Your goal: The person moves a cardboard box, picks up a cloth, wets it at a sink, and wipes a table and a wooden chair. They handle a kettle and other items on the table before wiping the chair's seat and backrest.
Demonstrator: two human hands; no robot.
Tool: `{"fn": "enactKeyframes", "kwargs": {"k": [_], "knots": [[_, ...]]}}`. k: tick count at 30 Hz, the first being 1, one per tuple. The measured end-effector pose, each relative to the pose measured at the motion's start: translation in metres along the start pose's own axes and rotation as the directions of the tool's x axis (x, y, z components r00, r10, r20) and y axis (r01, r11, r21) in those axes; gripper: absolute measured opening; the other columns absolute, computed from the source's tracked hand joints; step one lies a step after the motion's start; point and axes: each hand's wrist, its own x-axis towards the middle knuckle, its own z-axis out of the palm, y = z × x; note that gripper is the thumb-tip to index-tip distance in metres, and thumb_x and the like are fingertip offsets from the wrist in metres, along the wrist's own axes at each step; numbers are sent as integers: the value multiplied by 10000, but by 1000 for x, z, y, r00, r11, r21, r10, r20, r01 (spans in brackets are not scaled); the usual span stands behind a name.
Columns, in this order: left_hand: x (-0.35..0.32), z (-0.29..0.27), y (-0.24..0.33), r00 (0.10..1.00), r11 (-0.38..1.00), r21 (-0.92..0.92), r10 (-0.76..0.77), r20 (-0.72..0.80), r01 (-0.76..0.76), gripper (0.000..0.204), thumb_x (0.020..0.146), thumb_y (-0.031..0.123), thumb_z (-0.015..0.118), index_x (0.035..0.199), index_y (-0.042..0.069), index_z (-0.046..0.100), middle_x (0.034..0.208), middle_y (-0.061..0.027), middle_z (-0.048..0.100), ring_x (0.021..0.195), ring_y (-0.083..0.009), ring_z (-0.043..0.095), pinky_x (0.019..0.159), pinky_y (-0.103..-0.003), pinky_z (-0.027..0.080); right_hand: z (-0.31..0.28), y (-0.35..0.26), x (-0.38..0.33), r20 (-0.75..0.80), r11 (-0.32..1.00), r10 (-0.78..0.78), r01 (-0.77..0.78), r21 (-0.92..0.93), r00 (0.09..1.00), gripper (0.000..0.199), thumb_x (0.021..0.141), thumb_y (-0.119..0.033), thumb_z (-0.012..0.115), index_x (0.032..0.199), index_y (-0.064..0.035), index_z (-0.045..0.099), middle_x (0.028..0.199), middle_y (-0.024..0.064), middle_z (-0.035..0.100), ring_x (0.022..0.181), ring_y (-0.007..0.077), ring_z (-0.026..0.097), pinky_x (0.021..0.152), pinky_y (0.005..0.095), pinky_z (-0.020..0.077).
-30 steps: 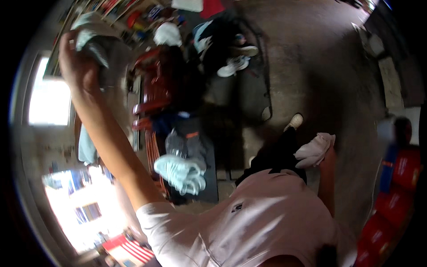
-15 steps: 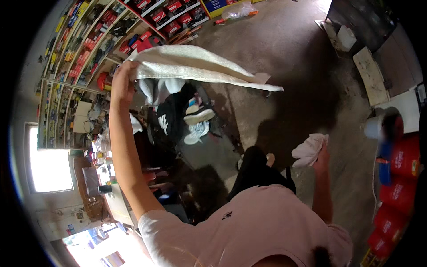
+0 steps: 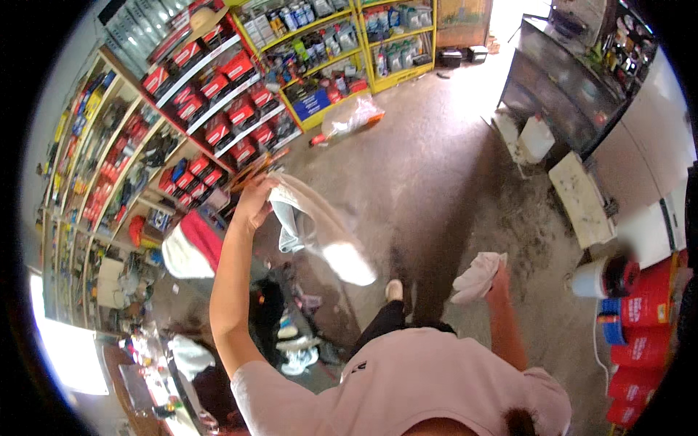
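Observation:
My left hand (image 3: pixel 256 203) is raised at arm's length, its fingers closed on the edge of a cream towel (image 3: pixel 309 206). The towel hangs down to the right of the hand, partly blurred, with a grey-blue part showing beneath and its lower end lit brightly. My right hand (image 3: pixel 500 283), lower and to the right, is closed around a crumpled pale cloth (image 3: pixel 476 277) that bunches out on its left side. Left of my left forearm is a white and red cloth (image 3: pixel 187 251). Several shoes (image 3: pixel 298 360) lie below, beside dark fabric.
Shelves of red boxes (image 3: pixel 218 131) and a yellow rack of bottles (image 3: pixel 320 51) line the far side. A clear plastic bag (image 3: pixel 352 116) lies on the concrete floor. At the right stand a white jug (image 3: pixel 536 139), a bucket (image 3: pixel 587 280) and stacked red containers (image 3: pixel 643 312).
My view has tilted up toward the far shelves. The towel, stretched out to the right before, now hangs down from my left hand. My right hand still grips its cloth.

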Motion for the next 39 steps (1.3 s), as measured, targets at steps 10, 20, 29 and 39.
{"fn": "enactKeyframes", "kwargs": {"k": [10, 20, 29, 39], "knots": [[315, 92, 34, 999, 999, 42, -18, -44, 20, 212, 828, 193, 675, 1018, 126, 610, 867, 20, 633, 691, -81, 597, 503, -222, 445, 91, -90, 149, -314, 985, -171, 159, -63, 934, 425, 987, -396, 451, 1188, -44, 575, 1062, 91, 649, 961, 262, 641, 806, 425, 530], [577, 106, 79, 828, 971, -222, -51, -558, -89, 306, 756, 209, 711, 1031, 121, 611, 989, -59, 610, 864, -242, 617, 611, -406, 558, 231, -253, 370, -126, 903, -362, 314, -292, 923, 403, 985, -387, 460, 1161, -56, 608, 1041, 79, 655, 917, 230, 641, 803, 398, 526], [834, 175, 134, 846, 848, -309, 262, -464, -431, 215, 793, 152, 713, 976, 129, 602, 937, -25, 622, 798, -165, 606, 653, -308, 508, 407, -348, 608, -52, 915, -314, 288, -282, 948, 332, 991, -319, 462, 1093, -36, 603, 968, 58, 644, 883, 193, 637, 772, 358, 521], [1141, 276, 281, 880, 686, -552, 356, -316, -475, 230, 860, 150, 689, 1035, 88, 554, 982, -41, 621, 928, -190, 617, 742, -314, 504, 505, -392, 741, -268, 941, -323, 279, -190, 908, 363, 998, -321, 457, 1136, -15, 596, 1039, 82, 645, 913, 205, 634, 812, 345, 508]]}}
